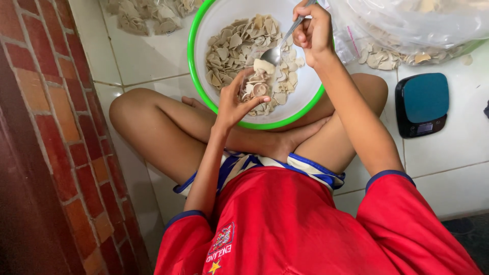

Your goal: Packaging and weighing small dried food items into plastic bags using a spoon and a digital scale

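Observation:
I sit cross-legged on a tiled floor with a white bowl with a green rim (192, 56) resting on my legs. It holds many pale beige chips (232, 43). My left hand (232, 102) holds a small clear plastic bag (257, 86), partly filled with chips, over the bowl. My right hand (311, 30) grips a metal spoon (277, 51) whose bowl carries chips just above the bag's mouth.
A dark digital kitchen scale (422, 104) stands on the white tiles to my right. A big clear plastic bag of chips (407, 25) lies at the top right, more bagged chips (147, 15) at the top left. A red brick wall (56, 142) runs along my left.

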